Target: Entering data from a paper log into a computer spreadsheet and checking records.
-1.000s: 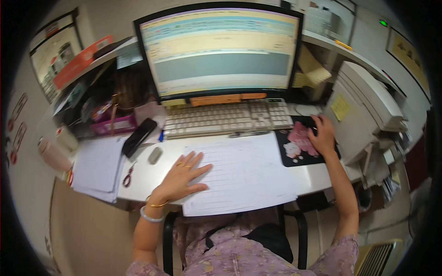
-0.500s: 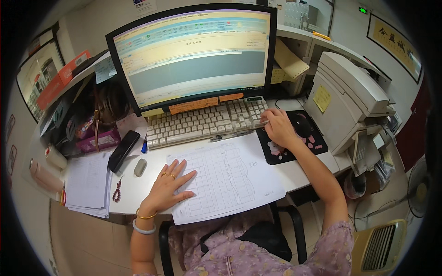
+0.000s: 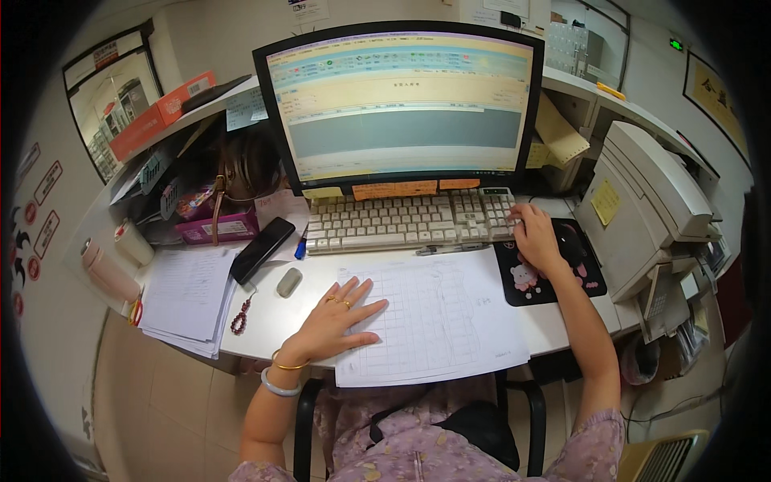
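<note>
My left hand (image 3: 341,321) lies flat with fingers spread on the left part of a white paper sheet (image 3: 474,353) printed with a grid. It holds nothing. Over the number keys at the right end of a beige keyboard (image 3: 377,225) is my right hand (image 3: 535,237), its fingers bent and apart, with nothing seen in them; which key they touch I cannot tell. Beside that hand, a dark mouse (image 3: 573,245) sits on a black mouse pad (image 3: 524,296). A lit monitor (image 3: 405,145) stands behind the keyboard.
A pen (image 3: 451,250) lies along the keyboard's front edge. To the left are a black phone (image 3: 263,251), a grey eraser-like block (image 3: 289,282), a beaded strap (image 3: 240,318), a paper stack (image 3: 181,293) and a pink bottle (image 3: 108,271). A printer (image 3: 642,205) stands at the right.
The view has turned slightly left, so the desk sits farther right in the picture. My left hand stays flat on the sheet; my right hand stays at the number keys, with its fingers slightly shifted.
</note>
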The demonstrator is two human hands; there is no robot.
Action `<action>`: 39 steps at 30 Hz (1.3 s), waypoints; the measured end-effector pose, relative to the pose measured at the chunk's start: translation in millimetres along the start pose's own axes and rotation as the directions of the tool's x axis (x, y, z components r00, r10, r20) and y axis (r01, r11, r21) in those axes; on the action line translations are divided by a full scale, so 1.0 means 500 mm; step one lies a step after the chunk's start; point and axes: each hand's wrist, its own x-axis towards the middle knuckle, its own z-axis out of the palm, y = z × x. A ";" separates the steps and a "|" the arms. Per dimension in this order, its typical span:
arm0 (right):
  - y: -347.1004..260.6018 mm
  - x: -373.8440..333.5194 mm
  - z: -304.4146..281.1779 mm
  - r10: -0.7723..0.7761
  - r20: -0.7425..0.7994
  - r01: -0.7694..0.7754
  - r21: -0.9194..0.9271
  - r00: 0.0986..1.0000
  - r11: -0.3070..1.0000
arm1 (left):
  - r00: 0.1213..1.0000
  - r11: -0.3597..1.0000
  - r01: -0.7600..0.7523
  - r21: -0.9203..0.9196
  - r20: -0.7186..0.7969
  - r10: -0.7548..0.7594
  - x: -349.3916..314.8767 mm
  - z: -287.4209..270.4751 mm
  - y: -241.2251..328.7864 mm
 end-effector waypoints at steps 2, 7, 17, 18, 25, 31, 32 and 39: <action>-0.018 -0.006 -0.013 -0.046 0.026 0.046 0.015 0.999 0.999 | 1.000 1.000 0.000 0.004 0.007 0.000 -0.001 0.003 -0.004; -0.020 -0.006 -0.015 -0.015 0.100 0.012 0.032 0.995 0.999 | 1.000 1.000 -0.009 0.002 -0.008 0.009 -0.002 0.001 -0.003; -0.027 -0.006 -0.015 -0.084 -0.019 0.084 0.011 0.996 0.996 | 1.000 1.000 -0.015 0.027 -0.001 0.015 -0.003 0.004 -0.005; -0.021 -0.007 -0.011 -0.108 0.013 0.108 0.007 0.994 0.994 | 1.000 1.000 -0.017 0.026 -0.002 0.017 -0.002 0.003 -0.005; -0.008 -0.001 0.004 -0.084 0.030 0.083 0.012 0.996 0.996 | 1.000 1.000 -0.019 0.013 -0.008 0.019 -0.001 0.005 -0.007; 0.047 0.036 0.021 0.002 -0.041 0.002 0.098 0.999 0.995 | 0.999 0.999 -0.028 0.017 -0.019 0.029 0.000 0.009 -0.007; 0.066 0.039 0.028 -0.025 -0.002 0.025 0.092 1.000 0.995 | 0.999 0.999 -0.033 0.014 -0.023 0.033 0.002 0.009 -0.006; 0.048 0.049 0.028 0.023 0.000 -0.023 -0.031 1.000 0.999 | 0.999 0.999 -0.032 0.022 -0.018 0.032 -0.001 0.009 -0.006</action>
